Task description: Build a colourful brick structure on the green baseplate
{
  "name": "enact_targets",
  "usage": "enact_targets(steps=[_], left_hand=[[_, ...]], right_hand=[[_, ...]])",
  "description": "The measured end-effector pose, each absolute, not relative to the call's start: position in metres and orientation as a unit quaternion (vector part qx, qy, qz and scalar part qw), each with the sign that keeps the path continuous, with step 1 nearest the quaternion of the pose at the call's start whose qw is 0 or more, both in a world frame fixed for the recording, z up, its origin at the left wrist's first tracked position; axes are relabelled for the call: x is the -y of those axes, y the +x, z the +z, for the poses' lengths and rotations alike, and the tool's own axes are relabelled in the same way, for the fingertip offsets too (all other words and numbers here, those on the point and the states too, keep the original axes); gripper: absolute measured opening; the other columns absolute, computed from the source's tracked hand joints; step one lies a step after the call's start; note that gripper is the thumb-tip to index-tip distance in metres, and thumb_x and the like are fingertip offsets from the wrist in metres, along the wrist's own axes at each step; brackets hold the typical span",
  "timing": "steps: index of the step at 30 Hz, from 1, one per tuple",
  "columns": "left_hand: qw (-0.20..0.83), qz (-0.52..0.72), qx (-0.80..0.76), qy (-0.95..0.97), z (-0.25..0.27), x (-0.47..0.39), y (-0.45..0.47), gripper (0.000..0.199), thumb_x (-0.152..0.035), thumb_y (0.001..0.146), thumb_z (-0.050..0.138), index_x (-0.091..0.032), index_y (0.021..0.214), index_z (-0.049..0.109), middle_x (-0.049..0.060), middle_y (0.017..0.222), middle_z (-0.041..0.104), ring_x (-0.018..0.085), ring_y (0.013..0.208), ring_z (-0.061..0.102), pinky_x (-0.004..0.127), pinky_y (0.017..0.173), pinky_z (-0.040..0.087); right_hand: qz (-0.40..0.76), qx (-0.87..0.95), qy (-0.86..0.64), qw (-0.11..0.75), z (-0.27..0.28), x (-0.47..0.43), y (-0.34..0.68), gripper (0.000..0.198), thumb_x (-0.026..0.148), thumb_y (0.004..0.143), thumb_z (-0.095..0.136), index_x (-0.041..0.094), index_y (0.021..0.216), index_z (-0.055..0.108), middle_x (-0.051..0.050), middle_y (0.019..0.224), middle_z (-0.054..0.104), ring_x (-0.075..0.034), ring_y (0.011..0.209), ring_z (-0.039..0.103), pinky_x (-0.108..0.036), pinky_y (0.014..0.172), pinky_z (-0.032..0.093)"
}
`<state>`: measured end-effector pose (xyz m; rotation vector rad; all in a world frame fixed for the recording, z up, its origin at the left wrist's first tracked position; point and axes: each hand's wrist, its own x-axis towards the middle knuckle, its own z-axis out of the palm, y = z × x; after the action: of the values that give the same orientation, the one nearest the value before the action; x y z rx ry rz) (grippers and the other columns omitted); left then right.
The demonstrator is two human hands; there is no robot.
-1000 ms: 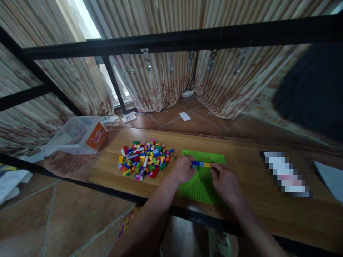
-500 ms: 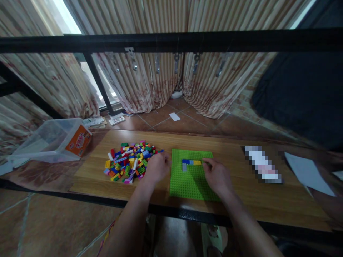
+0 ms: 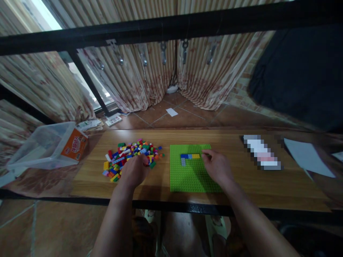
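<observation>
Over the left part of the long wood-grain tabletop [image 3: 158, 184], the bare left hand [image 3: 136, 170] had come away from the square bright-green studded baseplate [image 3: 184, 181] and reached the loose heap of small multicoloured plastic bricks [image 3: 128, 152]; the right hand [image 3: 218, 167] had stayed beside the baseplate, and the short row of blue, light-blue and yellow plastic bricks [image 3: 190, 156] looked unaltered; this seemed to shift the work in hand from the baseplate to the loose bricks, with the row standing free of the left hand. The left fingers were curled down at the near right part of the heap, their tips largely hidden, so I could not tell whether they gripped a brick; a small dark-green brick [image 3: 152, 165] lay just beside them. The right thumb and forefinger were drawn narrowly together just beyond the yellow end of the row; whether anything sat between them, or whether they touched that end, I could not tell. The row lay near the far edge of the baseplate, left of the right fingertips; a grey plastic brick [image 3: 183, 162] adjoined its blue end on the near side.
</observation>
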<state>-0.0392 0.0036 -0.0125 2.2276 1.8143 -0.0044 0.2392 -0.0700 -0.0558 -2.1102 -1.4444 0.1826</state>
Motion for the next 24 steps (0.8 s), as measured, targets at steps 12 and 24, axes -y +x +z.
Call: enact_targets(steps=[12,24], left_hand=[[0.122,-0.014,-0.643,0.756,-0.016,-0.001,-0.019,0.020,-0.021,0.077,0.055,-0.021,0.094,0.067,0.009,0.097,0.070,0.026,0.100,0.063,0.032,0.081,0.045],[0.526,0.150,-0.440,0.712,-0.024,0.007,0.021,0.009,-0.016,0.079,0.049,-0.016,0.073,0.056,-0.003,0.064,0.054,0.011,0.060,0.056,0.022,0.058,0.043]], right_hand=[[0.071,0.555,-0.781,0.278,-0.054,0.069,0.228,0.026,0.024,0.087,0.049,0.016,0.098,0.072,-0.012,0.099,0.072,-0.024,0.085,0.067,-0.036,0.080,0.050],[0.249,0.601,-0.626,0.431,-0.042,0.079,0.205,0.021,0.023,0.085,0.054,0.021,0.100,0.070,-0.005,0.096,0.070,-0.015,0.080,0.064,-0.031,0.077,0.050]])
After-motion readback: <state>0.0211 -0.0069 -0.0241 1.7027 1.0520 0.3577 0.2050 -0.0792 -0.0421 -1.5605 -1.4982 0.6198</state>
